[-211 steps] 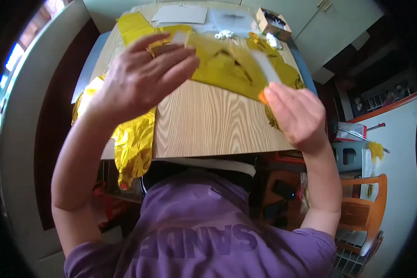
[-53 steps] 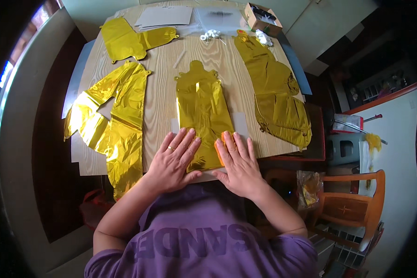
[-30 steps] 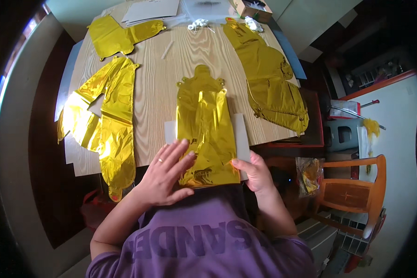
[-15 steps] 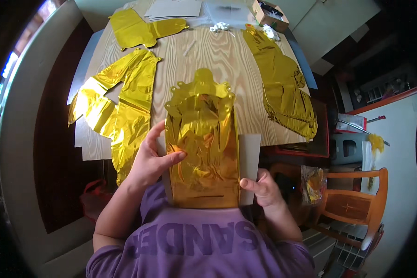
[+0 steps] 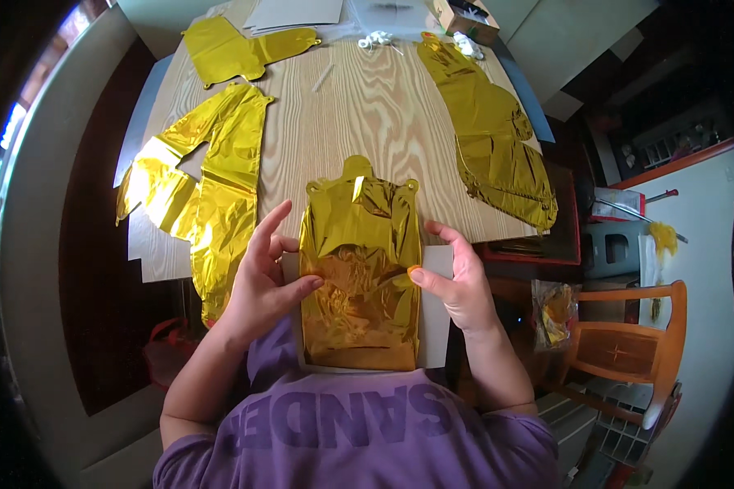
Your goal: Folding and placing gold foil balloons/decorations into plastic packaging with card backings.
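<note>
Head view shows both hands holding a flat gold foil balloon [image 5: 359, 273] against a white backing sheet [image 5: 434, 314], lifted off the table's near edge and held close to the person's chest. The left hand [image 5: 263, 273] grips the left side, thumb pressed on the foil and fingers spread loosely; the right hand [image 5: 461, 277] pinches the right side with thumb on the foil and fingers curled behind the sheet. This balloon looks uninflated and wrinkled, so the handling seems at an early stage. On the wooden table [image 5: 367, 106] three more flat gold balloons wait untouched: one large one along the left edge [image 5: 208, 187], one at the far left corner [image 5: 236, 49], one along the right edge [image 5: 493, 130]. White papers [image 5: 298, 12] and a small box [image 5: 465, 12] lie at the far edge
</note>
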A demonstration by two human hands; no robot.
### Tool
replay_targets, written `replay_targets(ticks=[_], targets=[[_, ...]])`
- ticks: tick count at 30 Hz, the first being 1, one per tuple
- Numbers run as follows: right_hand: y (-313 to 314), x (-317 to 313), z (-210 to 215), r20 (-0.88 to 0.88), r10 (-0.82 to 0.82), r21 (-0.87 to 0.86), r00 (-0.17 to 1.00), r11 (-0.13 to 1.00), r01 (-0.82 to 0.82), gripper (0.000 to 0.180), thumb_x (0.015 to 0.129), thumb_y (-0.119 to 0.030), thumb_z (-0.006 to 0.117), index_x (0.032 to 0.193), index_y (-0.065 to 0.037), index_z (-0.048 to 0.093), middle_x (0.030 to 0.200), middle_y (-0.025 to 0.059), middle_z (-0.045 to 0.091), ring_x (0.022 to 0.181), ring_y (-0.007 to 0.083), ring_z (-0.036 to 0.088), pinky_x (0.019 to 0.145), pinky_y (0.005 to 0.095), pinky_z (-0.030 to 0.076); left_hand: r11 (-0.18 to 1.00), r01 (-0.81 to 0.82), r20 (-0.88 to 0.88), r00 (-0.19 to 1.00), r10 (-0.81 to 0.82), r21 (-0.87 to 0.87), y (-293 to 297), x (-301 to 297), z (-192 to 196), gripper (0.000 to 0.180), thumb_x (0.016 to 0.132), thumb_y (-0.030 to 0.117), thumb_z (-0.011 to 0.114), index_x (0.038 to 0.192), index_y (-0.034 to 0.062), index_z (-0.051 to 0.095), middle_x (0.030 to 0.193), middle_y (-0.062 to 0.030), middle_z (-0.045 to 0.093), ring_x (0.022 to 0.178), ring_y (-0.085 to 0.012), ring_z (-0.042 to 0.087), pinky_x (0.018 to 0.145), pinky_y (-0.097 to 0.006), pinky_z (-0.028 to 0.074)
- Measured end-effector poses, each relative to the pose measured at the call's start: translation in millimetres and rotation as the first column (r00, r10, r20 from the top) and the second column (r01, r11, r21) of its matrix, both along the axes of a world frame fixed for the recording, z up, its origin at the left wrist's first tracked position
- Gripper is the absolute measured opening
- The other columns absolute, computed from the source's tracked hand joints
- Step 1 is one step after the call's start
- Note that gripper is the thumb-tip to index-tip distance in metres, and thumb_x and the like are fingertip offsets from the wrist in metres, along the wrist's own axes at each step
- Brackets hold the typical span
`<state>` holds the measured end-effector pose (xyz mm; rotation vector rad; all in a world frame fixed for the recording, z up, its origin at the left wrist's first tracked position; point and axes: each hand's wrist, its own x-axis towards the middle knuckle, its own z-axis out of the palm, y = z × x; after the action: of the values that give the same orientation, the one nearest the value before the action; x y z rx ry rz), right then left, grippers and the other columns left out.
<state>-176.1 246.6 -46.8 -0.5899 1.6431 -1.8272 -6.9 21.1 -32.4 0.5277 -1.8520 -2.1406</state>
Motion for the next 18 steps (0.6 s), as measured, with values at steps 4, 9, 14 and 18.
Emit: replay_targets(ticks=[4, 9, 14, 18], targets=[[7.6, -4.6, 2.8, -0.002, 0.062, 0.006, 0.998, 0.998, -0.062, 0.080, 0.084, 0.002, 0.077, 0.150, 0.003, 0.032, 0.124, 0.0089, 0.059, 0.110, 0.0135, 0.059, 0.103, 0.0296, 0.044, 0.977, 0.056, 0.040, 0.998, -0.048, -0.205, -3.2, 1.4, -0.5, 0.091, 0.086, -0.007, 0.073, 0.160, 0.0080, 0.021, 0.085, 0.0015, 0.054, 0.072, -0.0041, 0.047, 0.066, -0.020, 0.039], [11.0, 1.1, 11.7, 0.028, 0.106, -0.107, 0.994, 0.989, -0.102, 0.093, 0.082, 0.005, 0.077, 0.157, -0.003, 0.023, 0.116, 0.0082, 0.058, 0.107, 0.0142, 0.059, 0.101, 0.0292, 0.044, 0.952, 0.033, 0.050, 0.999, -0.019, -0.304, -2.0, -1.4, -1.8, 0.084, 0.089, -0.007, 0.069, 0.159, 0.0065, 0.024, 0.078, 0.0036, 0.049, 0.068, -0.0040, 0.043, 0.064, -0.020, 0.037], [10.8, -3.7, 6.0, -0.093, 0.101, 0.037, 0.991, 0.994, -0.098, 0.089, 0.084, 0.006, 0.074, 0.157, -0.004, 0.025, 0.099, 0.0021, 0.062, 0.093, 0.0081, 0.059, 0.088, 0.0242, 0.047, 0.934, 0.017, 0.008, 1.000, -0.015, -0.356, -1.1, 2.0, -6.4, 0.078, 0.091, -0.005, 0.066, 0.158, 0.0039, 0.026, 0.077, 0.0040, 0.049, 0.068, -0.0041, 0.044, 0.062, -0.020, 0.037], [10.2, -8.0, 8.6, -0.081, 0.125, 0.053, 0.989, 0.991, -0.121, 0.077, 0.085, 0.004, 0.073, 0.152, -0.004, 0.036, 0.088, -0.0016, 0.063, 0.084, 0.0038, 0.057, 0.079, 0.0206, 0.046, 0.909, 0.111, 0.102, 0.992, -0.076, -0.402, -6.3, 5.0, 0.0, 0.076, 0.092, -0.005, 0.063, 0.158, 0.0028, 0.027, 0.079, 0.0027, 0.052, 0.070, -0.0040, 0.045, 0.062, -0.021, 0.037]])
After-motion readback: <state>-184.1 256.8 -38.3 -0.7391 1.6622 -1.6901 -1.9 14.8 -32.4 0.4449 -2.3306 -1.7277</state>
